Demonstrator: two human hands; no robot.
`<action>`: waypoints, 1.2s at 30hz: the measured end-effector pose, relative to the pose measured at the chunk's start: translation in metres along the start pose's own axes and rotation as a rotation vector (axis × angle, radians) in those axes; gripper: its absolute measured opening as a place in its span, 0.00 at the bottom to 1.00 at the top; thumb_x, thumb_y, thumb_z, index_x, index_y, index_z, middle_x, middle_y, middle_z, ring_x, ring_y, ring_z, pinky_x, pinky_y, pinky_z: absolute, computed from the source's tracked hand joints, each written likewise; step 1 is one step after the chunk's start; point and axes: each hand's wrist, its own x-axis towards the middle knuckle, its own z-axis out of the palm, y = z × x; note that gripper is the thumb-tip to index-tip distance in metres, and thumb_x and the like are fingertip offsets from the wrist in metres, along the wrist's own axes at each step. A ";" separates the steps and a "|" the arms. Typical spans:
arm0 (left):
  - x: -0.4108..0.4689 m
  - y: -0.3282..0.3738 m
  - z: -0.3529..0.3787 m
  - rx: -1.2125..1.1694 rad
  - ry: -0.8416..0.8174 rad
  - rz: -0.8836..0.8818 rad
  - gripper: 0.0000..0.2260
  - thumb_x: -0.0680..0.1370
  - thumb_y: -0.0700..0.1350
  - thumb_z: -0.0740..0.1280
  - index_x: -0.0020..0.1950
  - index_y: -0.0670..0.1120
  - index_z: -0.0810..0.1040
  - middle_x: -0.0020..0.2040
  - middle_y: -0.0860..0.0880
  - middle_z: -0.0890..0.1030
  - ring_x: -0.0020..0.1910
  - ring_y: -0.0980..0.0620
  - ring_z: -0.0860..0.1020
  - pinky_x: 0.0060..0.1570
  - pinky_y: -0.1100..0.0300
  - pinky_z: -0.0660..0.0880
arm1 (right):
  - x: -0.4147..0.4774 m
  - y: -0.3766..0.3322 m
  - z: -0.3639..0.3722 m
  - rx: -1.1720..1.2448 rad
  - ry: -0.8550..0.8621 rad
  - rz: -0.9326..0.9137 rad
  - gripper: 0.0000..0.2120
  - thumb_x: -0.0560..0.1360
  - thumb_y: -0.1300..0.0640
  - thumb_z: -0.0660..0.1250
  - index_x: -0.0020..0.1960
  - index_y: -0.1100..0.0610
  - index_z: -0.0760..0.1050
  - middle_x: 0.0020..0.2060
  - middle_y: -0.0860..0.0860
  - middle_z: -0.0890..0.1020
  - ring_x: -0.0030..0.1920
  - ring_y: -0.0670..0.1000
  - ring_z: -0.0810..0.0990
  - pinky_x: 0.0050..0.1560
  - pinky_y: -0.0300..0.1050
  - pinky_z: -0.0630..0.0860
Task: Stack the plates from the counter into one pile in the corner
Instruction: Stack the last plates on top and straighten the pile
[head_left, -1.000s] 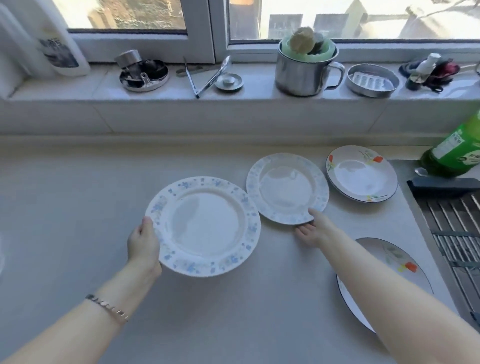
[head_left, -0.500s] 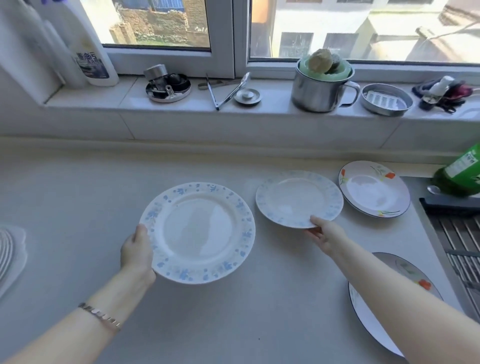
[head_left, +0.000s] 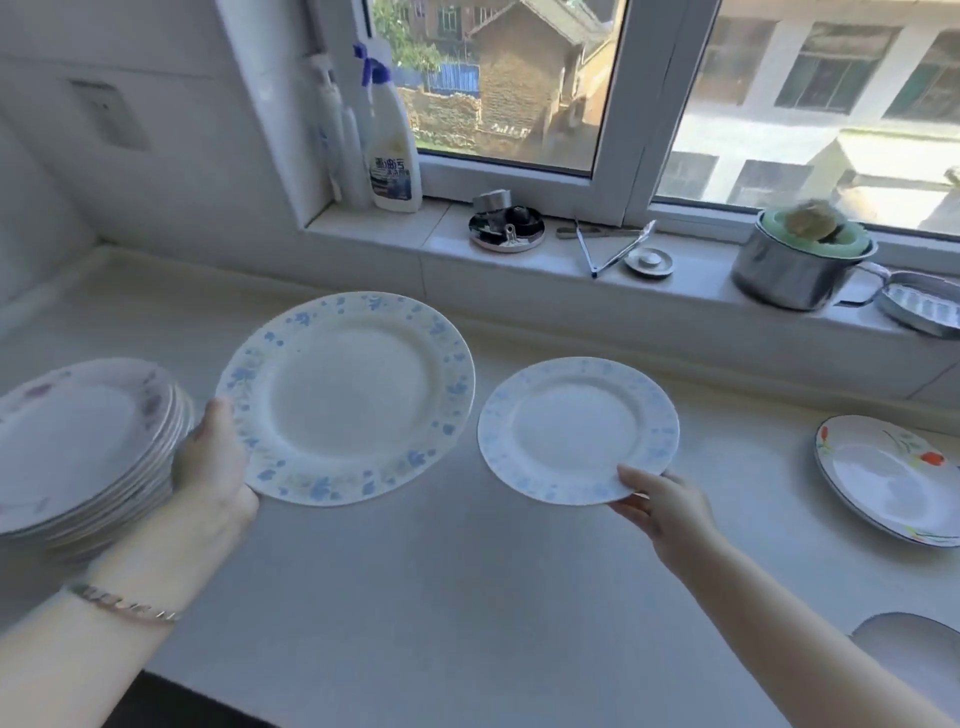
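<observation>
Left hand (head_left: 213, 462) grips large blue-floral plate (head_left: 345, 397) by its left rim, held above the counter (head_left: 441, 597), just right of the plate pile (head_left: 78, 447) in the corner. Right hand (head_left: 665, 506) pinches small blue-rimmed plate (head_left: 576, 428) at its near edge, also lifted. Red-flower plate (head_left: 888, 475) lies flat at far right. Spray bottle (head_left: 389, 140) and steel mug (head_left: 800, 270) on windowsill (head_left: 701, 291).

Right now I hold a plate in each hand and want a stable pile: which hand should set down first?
Left. The left hand holds the large blue-flowered plate right beside the pile. The right hand's small plate is farther away and probably sits better on top.
</observation>
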 end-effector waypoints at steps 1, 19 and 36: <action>0.013 0.014 -0.014 -0.021 0.034 0.023 0.09 0.77 0.49 0.61 0.50 0.47 0.78 0.43 0.51 0.78 0.34 0.53 0.78 0.26 0.57 0.77 | -0.004 0.002 0.021 -0.003 -0.024 -0.001 0.03 0.73 0.68 0.64 0.42 0.63 0.75 0.38 0.57 0.81 0.31 0.50 0.82 0.27 0.35 0.79; 0.243 0.099 -0.196 0.139 0.251 0.009 0.19 0.80 0.50 0.58 0.61 0.38 0.75 0.61 0.39 0.78 0.56 0.40 0.79 0.47 0.53 0.73 | -0.027 0.077 0.315 0.325 -0.151 0.068 0.02 0.74 0.66 0.64 0.46 0.64 0.74 0.29 0.52 0.85 0.32 0.46 0.84 0.31 0.37 0.80; 0.289 0.075 -0.238 0.822 -0.032 0.306 0.19 0.78 0.47 0.58 0.35 0.34 0.74 0.30 0.40 0.79 0.31 0.44 0.77 0.34 0.55 0.72 | -0.051 0.073 0.357 0.107 -0.243 -0.003 0.01 0.74 0.67 0.64 0.45 0.64 0.74 0.29 0.52 0.85 0.29 0.46 0.83 0.30 0.35 0.80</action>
